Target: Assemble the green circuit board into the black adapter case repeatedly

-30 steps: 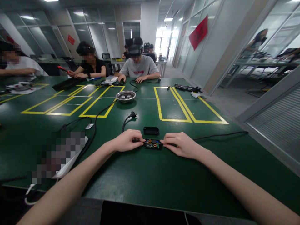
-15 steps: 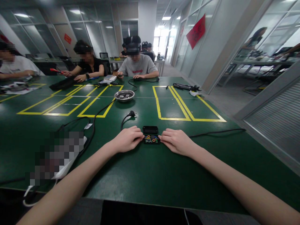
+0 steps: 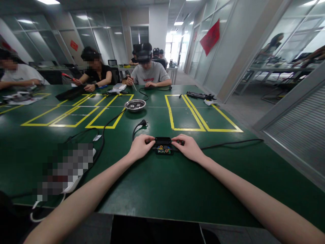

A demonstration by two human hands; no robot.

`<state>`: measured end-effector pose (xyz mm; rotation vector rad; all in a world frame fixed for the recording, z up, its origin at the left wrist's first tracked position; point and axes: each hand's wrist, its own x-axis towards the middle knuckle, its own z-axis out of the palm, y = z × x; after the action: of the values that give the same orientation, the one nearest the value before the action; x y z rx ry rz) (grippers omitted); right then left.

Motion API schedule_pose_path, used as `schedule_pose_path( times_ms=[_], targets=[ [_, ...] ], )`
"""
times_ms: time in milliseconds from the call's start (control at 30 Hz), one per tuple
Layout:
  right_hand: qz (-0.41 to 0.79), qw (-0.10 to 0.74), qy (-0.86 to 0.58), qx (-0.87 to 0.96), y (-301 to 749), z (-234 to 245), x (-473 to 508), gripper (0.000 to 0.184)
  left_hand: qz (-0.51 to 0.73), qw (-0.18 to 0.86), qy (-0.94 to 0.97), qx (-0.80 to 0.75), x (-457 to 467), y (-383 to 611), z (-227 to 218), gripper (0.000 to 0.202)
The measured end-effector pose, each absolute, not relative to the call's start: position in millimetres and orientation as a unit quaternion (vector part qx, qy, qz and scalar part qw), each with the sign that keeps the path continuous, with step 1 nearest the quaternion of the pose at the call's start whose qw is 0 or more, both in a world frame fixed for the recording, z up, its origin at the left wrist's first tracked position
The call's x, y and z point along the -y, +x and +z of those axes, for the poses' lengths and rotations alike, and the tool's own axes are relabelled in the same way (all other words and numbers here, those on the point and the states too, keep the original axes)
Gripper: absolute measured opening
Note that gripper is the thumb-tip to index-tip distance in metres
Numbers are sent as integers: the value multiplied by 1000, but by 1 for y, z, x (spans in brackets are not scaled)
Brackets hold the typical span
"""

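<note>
Shell and board: the circuit board [image 3: 160, 149] lies seated in the black shell [image 3: 165, 154], at the centre of the frame on the green worktop [image 3: 162, 193]; as far as the view shows, that much is done.
Cover: the black cover [image 3: 163, 140] is off the shell, just above it in the frame, so the board is exposed and the closing is, by my judgement, not yet done. Whether cover and shell touch along their near edges, I cannot tell.
Left hand: the left hand [image 3: 140, 148] has its grip narrow, thumb and fingers pinching at the cover's left end.
Right hand: the right hand [image 3: 190, 147] matches it at the right end, grip narrow too.
Long axis: shell and cover both run left to right across the frame, nearly parallel, their short ends towards the two hands.
Facing: the shell's uncovered side points up; which face the cover turns up is too dark to tell.
Cable: a black cable [image 3: 233, 143] runs towards the right of the frame from behind the right hand; its entry into the shell is hard to make out.
Plug: the plug [image 3: 144, 123] lies above the left hand, prongs pointing right.
</note>
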<state>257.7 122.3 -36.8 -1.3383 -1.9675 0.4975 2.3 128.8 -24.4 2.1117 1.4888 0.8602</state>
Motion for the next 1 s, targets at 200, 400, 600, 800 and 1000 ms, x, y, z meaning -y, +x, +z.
schedule_pose_path(
  times_ms=[200,400,600,800,1000],
  targets=[
    [323,389,-522,687,257,-39,-126,20,350,308,702,-538,-131,5,-26,18],
    [353,428,-503,663,258,-37,-125,25,389,305,705,-509,-129,4,-28,17],
    [339,439,-494,669,257,-36,-123,28,404,299,704,-502,-129,5,-27,17],
    [329,432,-492,680,258,-36,-123,29,395,301,709,-500,-128,5,-24,15],
    [313,424,-490,695,258,-29,-116,29,396,286,726,-484,-124,5,-20,12]
  ],
)
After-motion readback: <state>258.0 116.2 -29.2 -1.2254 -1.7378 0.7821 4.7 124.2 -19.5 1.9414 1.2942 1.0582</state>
